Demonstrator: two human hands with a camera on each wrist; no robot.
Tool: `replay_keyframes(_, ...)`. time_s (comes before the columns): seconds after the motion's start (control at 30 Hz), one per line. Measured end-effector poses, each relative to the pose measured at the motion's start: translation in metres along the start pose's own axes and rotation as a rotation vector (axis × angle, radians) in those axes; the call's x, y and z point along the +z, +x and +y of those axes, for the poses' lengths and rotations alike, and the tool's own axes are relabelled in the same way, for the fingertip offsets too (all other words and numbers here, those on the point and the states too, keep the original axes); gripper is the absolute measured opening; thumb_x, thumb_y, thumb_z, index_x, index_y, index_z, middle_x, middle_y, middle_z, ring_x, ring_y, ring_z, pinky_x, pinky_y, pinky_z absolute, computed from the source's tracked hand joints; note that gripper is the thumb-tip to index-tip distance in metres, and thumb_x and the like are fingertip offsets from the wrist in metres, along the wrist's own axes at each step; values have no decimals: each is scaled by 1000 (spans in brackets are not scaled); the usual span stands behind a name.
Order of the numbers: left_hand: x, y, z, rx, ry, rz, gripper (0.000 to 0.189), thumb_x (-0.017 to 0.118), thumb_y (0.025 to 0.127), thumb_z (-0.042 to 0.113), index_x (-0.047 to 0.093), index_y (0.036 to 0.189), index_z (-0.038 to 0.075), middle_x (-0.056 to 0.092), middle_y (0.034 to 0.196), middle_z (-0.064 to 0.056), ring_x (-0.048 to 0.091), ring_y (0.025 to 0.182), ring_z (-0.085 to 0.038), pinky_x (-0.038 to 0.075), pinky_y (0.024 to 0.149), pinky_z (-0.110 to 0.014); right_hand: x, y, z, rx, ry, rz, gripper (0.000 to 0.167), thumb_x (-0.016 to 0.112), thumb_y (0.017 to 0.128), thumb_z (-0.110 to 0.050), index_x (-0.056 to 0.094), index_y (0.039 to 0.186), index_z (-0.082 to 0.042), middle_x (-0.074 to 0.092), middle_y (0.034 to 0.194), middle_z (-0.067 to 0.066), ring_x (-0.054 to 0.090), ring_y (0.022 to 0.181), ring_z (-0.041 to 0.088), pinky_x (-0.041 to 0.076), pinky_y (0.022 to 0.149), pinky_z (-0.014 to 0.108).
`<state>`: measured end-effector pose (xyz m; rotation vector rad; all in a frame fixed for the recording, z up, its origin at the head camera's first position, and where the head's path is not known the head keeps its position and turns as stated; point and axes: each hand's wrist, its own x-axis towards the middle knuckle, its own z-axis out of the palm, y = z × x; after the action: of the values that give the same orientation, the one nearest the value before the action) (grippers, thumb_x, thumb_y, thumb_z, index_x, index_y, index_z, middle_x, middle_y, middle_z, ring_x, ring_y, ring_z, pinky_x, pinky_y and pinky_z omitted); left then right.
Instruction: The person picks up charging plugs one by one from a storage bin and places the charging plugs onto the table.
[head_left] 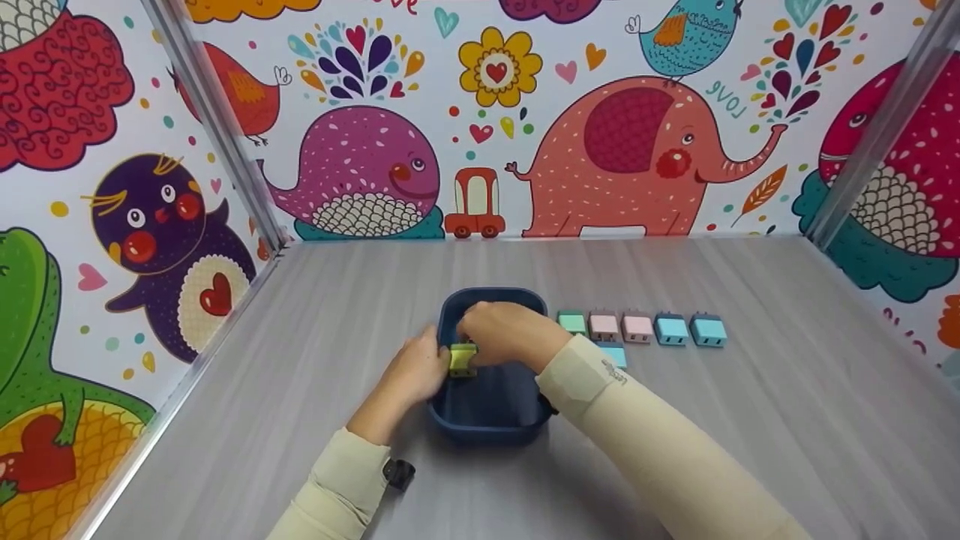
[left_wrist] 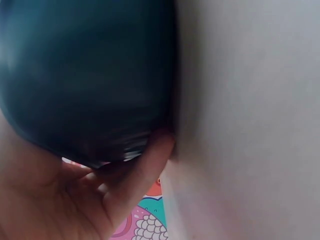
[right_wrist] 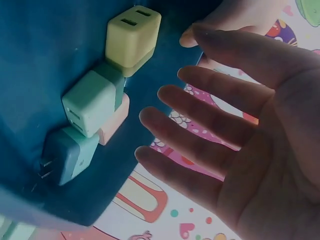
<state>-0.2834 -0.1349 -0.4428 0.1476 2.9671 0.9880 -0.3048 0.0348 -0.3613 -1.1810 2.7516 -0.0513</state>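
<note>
A dark blue plastic bin (head_left: 491, 433) stands on the table. My left hand (head_left: 416, 367) grips its left wall, the thumb near the rim and the fingers against the outside. Inside the bin, my right hand (head_left: 506, 334) is over the far part, its fingers spread and nothing held, as the right wrist view shows. Beside the fingers lie a yellow charger plug (right_wrist: 131, 40), a pale green charger plug (right_wrist: 92, 102), a pink charger plug (right_wrist: 116, 117) and a blue charger plug (right_wrist: 72, 155). The yellow one is closest to my left thumb.
Right of the bin, a row holds a green charger (head_left: 571, 322), pink chargers (head_left: 603, 325) and blue chargers (head_left: 670, 329). Another blue charger (head_left: 613, 355) is partly hidden by my right sleeve. Cartoon-printed walls (head_left: 480, 150) enclose the grey table (head_left: 330, 300).
</note>
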Motion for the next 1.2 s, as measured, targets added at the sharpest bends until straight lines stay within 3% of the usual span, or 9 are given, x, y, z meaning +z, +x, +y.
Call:
replay_keyframes(0.13,1,-1,-1,26,-10,13,29,51,109,14,59,132,-3,72,117,-22,70,112,-35,55,93,-54,-3,9,1,43,74,-35,23,82,96,-19,81,114,-4,76,92,7,64,74,18,63,84,37)
replay_keyframes(0.27,1,-1,-2,55,-25,23,24,51,109,12,61,127,0,73,114,-21,72,107,-34,56,90,-53,-2,18,1,92,130,-57,17,82,95,-18,81,107,-7,71,82,4,61,70,18,62,77,36)
replay_keyframes(0.43,1,-1,-3,83,-30,33,27,50,107,10,61,129,-2,73,117,-24,72,107,-36,56,90,-54,4,28,2,133,140,-50,17,87,90,-16,82,104,-7,72,82,4,59,69,18,61,75,36)
replay_keyframes(0.63,1,-1,-2,93,-20,42,21,51,106,9,61,122,-1,73,109,-24,72,98,-34,56,84,-53,14,36,-2,161,114,-39,21,88,88,-14,80,104,-4,74,90,7,59,71,18,61,77,37)
replay_keyframes(0.9,3,0,-3,104,-14,49,27,51,106,11,61,128,-3,72,119,-27,71,111,-40,56,91,-55,27,40,-8,163,107,17,10,83,90,-8,77,98,-4,69,82,7,60,67,20,62,71,36)
replay_keyframes(1.03,3,-1,-3,89,-7,47,31,51,106,12,60,132,-4,70,125,-28,68,118,-43,54,97,-57,30,40,-12,182,90,32,11,83,91,-8,78,101,-4,74,89,9,68,74,23,64,83,43)
replay_keyframes(1.13,1,-1,-4,78,2,42,32,51,107,14,59,134,-3,69,129,-28,67,121,-45,54,99,-58,31,42,-16,181,34,28,19,86,90,-12,80,106,-4,78,100,11,73,84,24,61,95,50)
replay_keyframes(1.2,1,-1,-5,78,2,35,30,51,108,15,59,131,-2,70,125,-27,68,117,-43,54,96,-57,32,44,-18,174,-25,14,24,88,88,-16,80,108,-5,78,105,11,75,87,23,60,95,49)
